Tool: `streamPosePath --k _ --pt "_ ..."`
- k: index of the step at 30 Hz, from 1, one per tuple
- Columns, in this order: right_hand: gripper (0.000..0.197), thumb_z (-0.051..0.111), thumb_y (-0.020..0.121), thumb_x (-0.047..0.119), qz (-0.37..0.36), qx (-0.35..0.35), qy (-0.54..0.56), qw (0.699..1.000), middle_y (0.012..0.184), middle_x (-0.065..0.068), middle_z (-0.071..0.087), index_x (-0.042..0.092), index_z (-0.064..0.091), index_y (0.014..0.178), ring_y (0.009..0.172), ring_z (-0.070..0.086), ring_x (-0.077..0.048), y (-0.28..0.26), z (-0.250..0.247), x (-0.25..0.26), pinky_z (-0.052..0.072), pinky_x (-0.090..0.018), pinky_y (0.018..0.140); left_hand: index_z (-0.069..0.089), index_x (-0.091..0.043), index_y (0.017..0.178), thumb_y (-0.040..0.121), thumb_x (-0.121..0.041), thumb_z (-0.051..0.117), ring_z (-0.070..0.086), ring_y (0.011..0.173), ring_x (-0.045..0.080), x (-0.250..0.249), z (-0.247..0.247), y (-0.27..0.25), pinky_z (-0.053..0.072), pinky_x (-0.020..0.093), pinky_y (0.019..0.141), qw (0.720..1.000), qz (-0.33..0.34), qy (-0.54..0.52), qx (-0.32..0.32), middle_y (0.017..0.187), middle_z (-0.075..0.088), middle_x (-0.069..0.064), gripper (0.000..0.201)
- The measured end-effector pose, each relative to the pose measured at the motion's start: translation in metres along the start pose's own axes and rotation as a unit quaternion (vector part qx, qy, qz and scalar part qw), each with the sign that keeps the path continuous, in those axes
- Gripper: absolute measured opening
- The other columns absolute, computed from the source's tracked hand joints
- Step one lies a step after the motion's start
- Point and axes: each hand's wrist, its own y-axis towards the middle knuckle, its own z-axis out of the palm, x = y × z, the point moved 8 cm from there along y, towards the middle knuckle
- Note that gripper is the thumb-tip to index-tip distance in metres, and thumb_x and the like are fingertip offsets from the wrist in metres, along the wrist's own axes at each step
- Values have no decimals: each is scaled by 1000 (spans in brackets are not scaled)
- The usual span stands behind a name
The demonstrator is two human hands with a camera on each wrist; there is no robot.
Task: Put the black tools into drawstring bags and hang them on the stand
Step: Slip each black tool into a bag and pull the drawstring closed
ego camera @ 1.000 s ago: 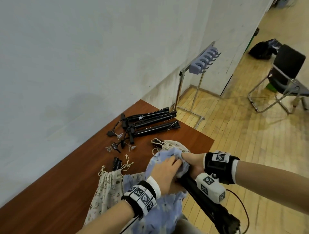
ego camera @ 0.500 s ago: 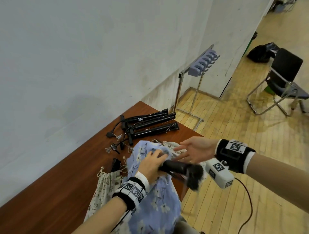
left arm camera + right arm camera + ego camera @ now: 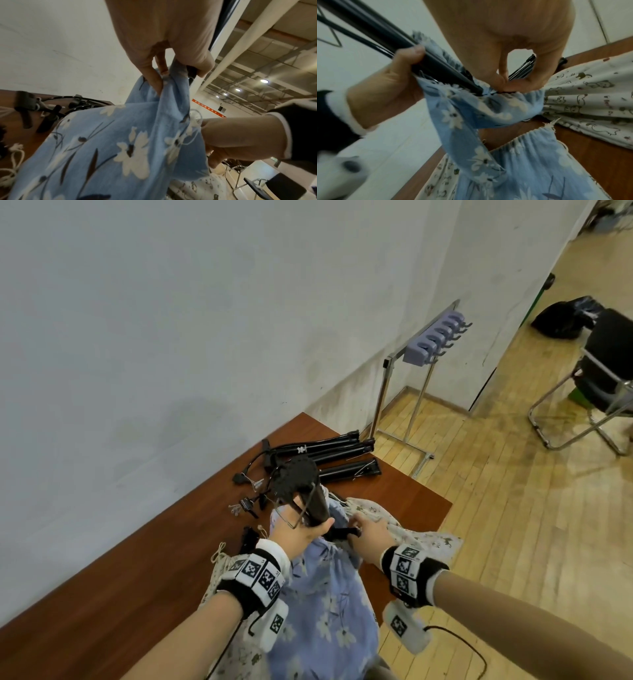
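The left hand grips a long black tool together with one edge of the blue floral drawstring bag; the tool points up and away from the bag, its lower end entering the bag's mouth. The right hand pinches the opposite edge of the bag's gathered mouth between thumb and fingers, just beside the tool's tip. The bag hangs over the near edge of the brown table. Cream printed bags lie on the table to both sides of the blue bag. Beyond the bag, further black tools lie together near the table's far corner. Past that corner, the metal stand with lilac hooks is on the wooden floor by the wall.
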Motion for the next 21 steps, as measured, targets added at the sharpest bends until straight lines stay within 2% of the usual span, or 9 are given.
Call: streamPosePath --k 2,6,9,10,13,15,18,20,21 --pt "24 52 93 26 9 1 45 999 103 -9 60 28 43 115 68 63 -21 11 3 -3 54 -30 49 64 -25 104 83 -23 73 63 97 6 7 -11 1 50 28 87 1000 -9 -5 -22 98 67 -11 23" --pt "33 64 85 10 47 195 118 972 88 -8 64 20 47 112 61 61 -20 9 30 -6 53 -29 59 64 -15 110 77 -37 75 62 105 13 16 -29 1 50 36 93 998 -14 -1 -58 106 67 -2 41" --pt "7 51 90 9 -43 105 50 992 82 -10 61 12 57 93 61 55 -20 14 15 13 48 -32 59 65 -17 99 84 -23 71 62 86 -8 8 -38 -3 50 28 82 997 -5 7 -70 91 68 -9 17" --pt "15 46 92 11 -58 81 24 995 85 -12 64 10 62 93 66 58 -22 15 9 17 51 -34 63 64 -19 94 85 -19 70 61 79 -12 6 -41 -2 51 24 77 997 -3 14 -77 87 67 -10 10" --pt "30 41 94 17 -83 34 -106 990 95 -10 70 8 68 102 84 67 -25 -3 -21 32 55 -35 76 64 -31 91 79 -29 71 64 90 -1 -2 -50 -2 54 33 86 989 32 113 -90 93 71 -9 14" --pt "28 41 92 19 -122 -37 -147 981 76 -4 66 9 67 87 66 61 -21 -20 -53 51 54 -33 64 60 -41 107 78 -39 68 59 105 8 -5 -46 -3 51 33 91 958 43 274 -66 110 63 -16 30" --pt "29 44 86 8 -199 -86 -101 971 52 2 40 16 43 57 45 35 -14 -58 -83 89 32 -23 45 58 -40 112 79 -46 63 56 101 14 2 -45 5 51 33 76 916 47 394 -59 110 57 -14 34" --pt "27 45 81 2 -251 -60 -10 966 49 2 38 23 47 64 43 30 -13 -74 -88 111 28 -22 45 61 -37 92 84 -33 60 57 92 8 0 -39 8 48 26 77 941 22 336 -32 101 53 -10 9" --pt "27 44 80 1 -268 -48 45 961 48 4 42 25 56 77 40 32 -12 -79 -89 119 30 -23 44 56 -37 80 88 -24 58 54 84 -2 1 -32 10 44 15 75 944 24 329 -16 92 49 -12 15"
